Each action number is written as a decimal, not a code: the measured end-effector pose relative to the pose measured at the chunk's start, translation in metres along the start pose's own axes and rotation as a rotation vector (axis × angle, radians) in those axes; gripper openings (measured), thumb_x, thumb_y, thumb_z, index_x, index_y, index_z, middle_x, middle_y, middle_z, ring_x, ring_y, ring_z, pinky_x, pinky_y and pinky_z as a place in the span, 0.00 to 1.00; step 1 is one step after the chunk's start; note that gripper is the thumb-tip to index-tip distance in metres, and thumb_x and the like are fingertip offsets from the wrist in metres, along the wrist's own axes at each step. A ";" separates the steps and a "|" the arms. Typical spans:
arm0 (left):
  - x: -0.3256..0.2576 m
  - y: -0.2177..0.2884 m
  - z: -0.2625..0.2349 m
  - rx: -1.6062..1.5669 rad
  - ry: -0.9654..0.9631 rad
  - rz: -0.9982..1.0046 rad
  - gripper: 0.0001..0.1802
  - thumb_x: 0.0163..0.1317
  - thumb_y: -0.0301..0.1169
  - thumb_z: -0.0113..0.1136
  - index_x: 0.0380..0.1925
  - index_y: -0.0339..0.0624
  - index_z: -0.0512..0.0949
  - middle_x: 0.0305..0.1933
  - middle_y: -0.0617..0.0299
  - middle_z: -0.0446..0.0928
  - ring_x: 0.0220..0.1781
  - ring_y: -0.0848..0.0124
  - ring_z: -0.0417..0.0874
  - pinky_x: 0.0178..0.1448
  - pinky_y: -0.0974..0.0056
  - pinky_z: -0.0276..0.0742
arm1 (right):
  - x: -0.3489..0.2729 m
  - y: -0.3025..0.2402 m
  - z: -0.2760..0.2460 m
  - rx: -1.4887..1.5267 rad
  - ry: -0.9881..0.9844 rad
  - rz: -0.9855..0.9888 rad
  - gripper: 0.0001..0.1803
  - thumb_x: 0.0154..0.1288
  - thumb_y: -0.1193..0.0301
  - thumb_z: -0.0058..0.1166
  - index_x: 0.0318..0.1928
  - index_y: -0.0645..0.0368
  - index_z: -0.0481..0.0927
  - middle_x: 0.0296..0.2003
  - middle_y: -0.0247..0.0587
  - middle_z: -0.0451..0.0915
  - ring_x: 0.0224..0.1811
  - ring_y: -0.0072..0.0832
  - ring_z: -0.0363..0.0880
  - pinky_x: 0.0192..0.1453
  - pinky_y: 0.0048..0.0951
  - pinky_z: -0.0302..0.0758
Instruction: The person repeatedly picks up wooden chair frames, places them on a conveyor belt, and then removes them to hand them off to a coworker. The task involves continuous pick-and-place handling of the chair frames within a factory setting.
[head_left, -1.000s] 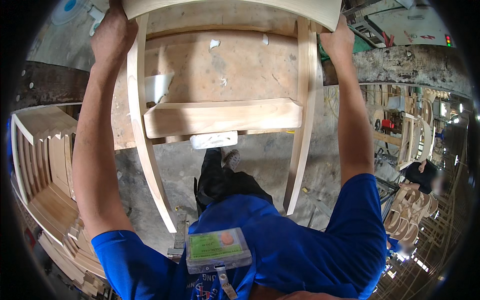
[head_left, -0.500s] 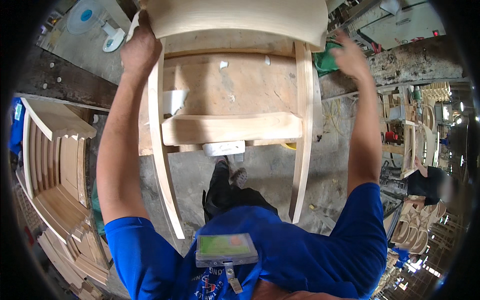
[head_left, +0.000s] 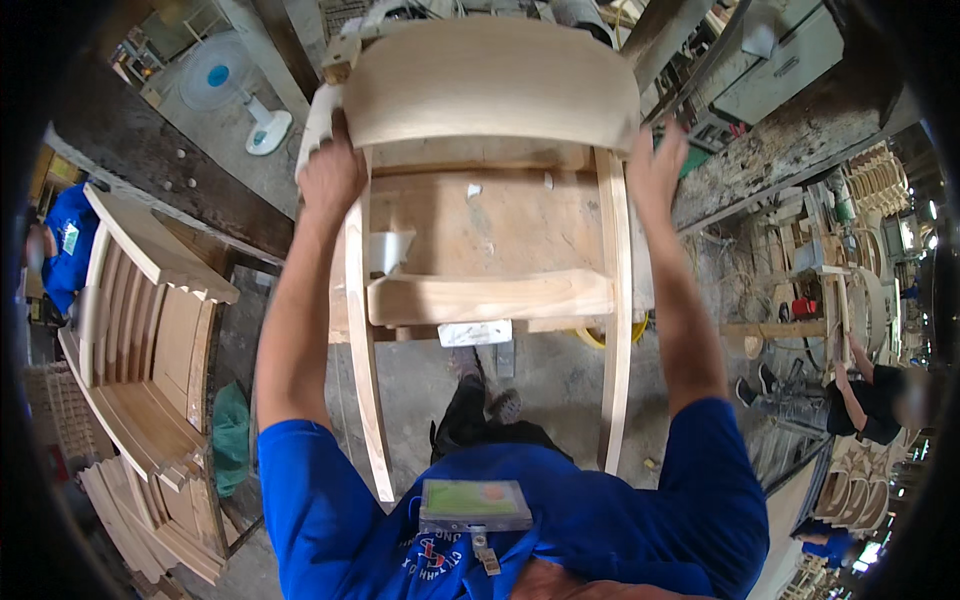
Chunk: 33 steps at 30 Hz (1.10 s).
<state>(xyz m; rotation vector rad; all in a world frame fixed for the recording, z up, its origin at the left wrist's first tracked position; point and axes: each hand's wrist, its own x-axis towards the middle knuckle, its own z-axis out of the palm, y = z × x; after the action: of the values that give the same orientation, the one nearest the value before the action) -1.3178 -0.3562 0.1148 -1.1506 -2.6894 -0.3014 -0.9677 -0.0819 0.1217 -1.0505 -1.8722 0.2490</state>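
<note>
A pale wooden chair frame point(head_left: 490, 298) lies on a workbench in front of me, with a broad curved backrest point(head_left: 490, 85) at its far end. Its two long legs point back toward my body, joined by a cross rail. My left hand point(head_left: 332, 178) grips the frame at the backrest's left end, the fingers partly hidden by the wood. At the right end, my right hand point(head_left: 658, 172) is slightly blurred, its fingers spread beside the backrest; whether it touches the wood I cannot tell.
Curved chair parts point(head_left: 150, 340) are stacked at the left. A white fan point(head_left: 268, 132) stands at the far left, beyond a dark beam point(head_left: 170, 170). A white block point(head_left: 475, 333) sits at the bench's near edge. To the right, a person in black point(head_left: 868, 400) works near more wooden parts.
My right hand has come inward from beside the green cloth to the backrest's right end. The left hand stays at the left end. The whole view has shifted, showing more of the backrest.
</note>
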 end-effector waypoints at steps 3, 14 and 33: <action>-0.099 -0.040 0.021 -0.189 0.113 0.129 0.44 0.67 0.40 0.65 0.79 0.44 0.57 0.49 0.38 0.83 0.50 0.44 0.86 0.56 0.46 0.81 | -0.128 0.051 -0.069 0.040 -0.275 -0.019 0.27 0.82 0.64 0.42 0.73 0.67 0.66 0.65 0.64 0.73 0.70 0.54 0.70 0.75 0.47 0.63; -0.485 -0.028 -0.021 -1.435 -0.543 -1.214 0.45 0.70 0.73 0.44 0.43 0.34 0.80 0.25 0.52 0.79 0.25 0.63 0.82 0.29 0.59 0.78 | -0.393 0.061 -0.261 0.079 -0.607 0.858 0.30 0.82 0.48 0.41 0.42 0.66 0.78 0.24 0.53 0.81 0.25 0.39 0.86 0.33 0.41 0.80; -0.298 -0.069 -0.039 -1.295 -0.530 -0.876 0.39 0.72 0.65 0.53 0.52 0.34 0.74 0.30 0.53 0.78 0.23 0.65 0.80 0.25 0.58 0.77 | -0.229 0.023 -0.159 -0.058 -0.779 0.475 0.31 0.81 0.48 0.36 0.55 0.65 0.79 0.48 0.73 0.82 0.56 0.67 0.79 0.61 0.58 0.73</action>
<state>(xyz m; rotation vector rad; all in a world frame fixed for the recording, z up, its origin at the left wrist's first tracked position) -1.1624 -0.6183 0.0670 0.0383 -3.2103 -2.3666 -0.7834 -0.2794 0.0498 -1.5822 -2.2687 1.0032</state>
